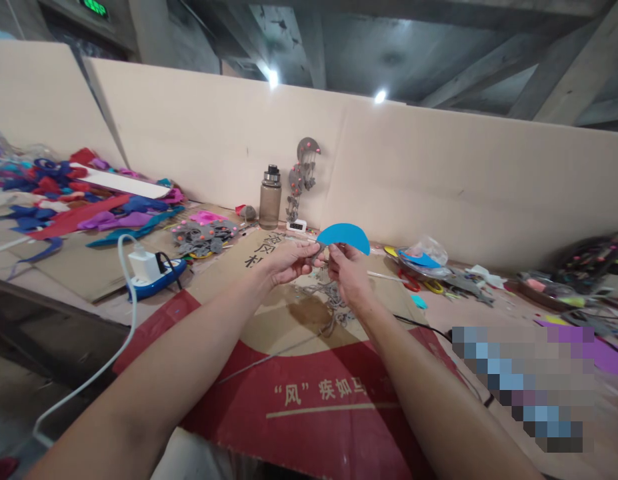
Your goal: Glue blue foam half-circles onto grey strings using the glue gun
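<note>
Over the cardboard, my left hand (295, 262) and my right hand (349, 268) are close together, fingers pinched. A blue half-disc (345, 234), flat like felt or foam sheet, rises behind the fingertips, and my right hand grips its lower edge. In my left fingertips is a small grey piece (317, 254), partly covered by the fingers; its kind is unclear. Below the hands, a tangle of grey cord (333, 301) lies on the cardboard sheet (259, 327), which is brown and red with printed characters.
A bottle (270, 200) and small white clock (296, 226) stand at the back. Grey hanging ornaments (305, 167) rest against the board wall (203, 133). Coloured scraps (113, 213) and a blue power strip (159, 277) lie left; a bowl (421, 263) and scissors (433, 287) lie right.
</note>
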Demonstrator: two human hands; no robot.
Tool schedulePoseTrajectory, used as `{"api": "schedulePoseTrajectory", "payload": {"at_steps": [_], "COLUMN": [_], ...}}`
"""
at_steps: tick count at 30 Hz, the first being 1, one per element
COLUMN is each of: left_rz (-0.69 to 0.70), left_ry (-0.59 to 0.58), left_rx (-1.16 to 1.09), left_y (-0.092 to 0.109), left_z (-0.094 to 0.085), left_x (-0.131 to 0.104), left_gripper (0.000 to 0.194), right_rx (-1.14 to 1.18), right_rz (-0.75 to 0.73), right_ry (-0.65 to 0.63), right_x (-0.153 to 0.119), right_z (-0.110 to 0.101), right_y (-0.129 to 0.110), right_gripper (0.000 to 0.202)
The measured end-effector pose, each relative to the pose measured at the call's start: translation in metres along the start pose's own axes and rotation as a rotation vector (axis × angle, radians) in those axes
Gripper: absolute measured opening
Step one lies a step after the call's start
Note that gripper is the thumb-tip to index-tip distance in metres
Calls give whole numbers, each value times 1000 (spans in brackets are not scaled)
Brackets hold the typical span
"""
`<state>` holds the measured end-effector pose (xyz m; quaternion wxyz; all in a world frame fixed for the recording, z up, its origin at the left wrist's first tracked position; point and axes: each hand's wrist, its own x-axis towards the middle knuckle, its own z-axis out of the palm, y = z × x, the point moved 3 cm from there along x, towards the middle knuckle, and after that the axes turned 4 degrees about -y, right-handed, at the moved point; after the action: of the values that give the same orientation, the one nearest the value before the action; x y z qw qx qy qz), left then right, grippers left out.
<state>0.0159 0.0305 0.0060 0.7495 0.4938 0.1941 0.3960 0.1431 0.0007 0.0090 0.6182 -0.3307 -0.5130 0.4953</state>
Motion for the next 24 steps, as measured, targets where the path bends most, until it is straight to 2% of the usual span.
{"api": "schedulePoseTrajectory", "payload": {"at_steps": [5,9,13,19,24], "left_rz": [-88,-109,-85,-6,43], "left_ry": [-54,-122,-106,-102,-51], "left_rx": [-45,-30,47,177,330], "left_y": [1,0,-3,-5,-8], "left_z": [1,-2,-5,2,3], "left_x": [-4,-4,1,0,2], "left_gripper": [9,6,5,24,24], "right_rx": [-32,-117,-218,-289,-348], "right_rz": [59,38,-6,-23,-63], "right_ry": [-63,-66,-54,1,62], "right_x": [1,4,7,7,9], "right_z": [-4,-9,-14,-17,-21], "right_y": [-1,-1,0,2,5], "right_gripper": [46,42,36,34,29]}}
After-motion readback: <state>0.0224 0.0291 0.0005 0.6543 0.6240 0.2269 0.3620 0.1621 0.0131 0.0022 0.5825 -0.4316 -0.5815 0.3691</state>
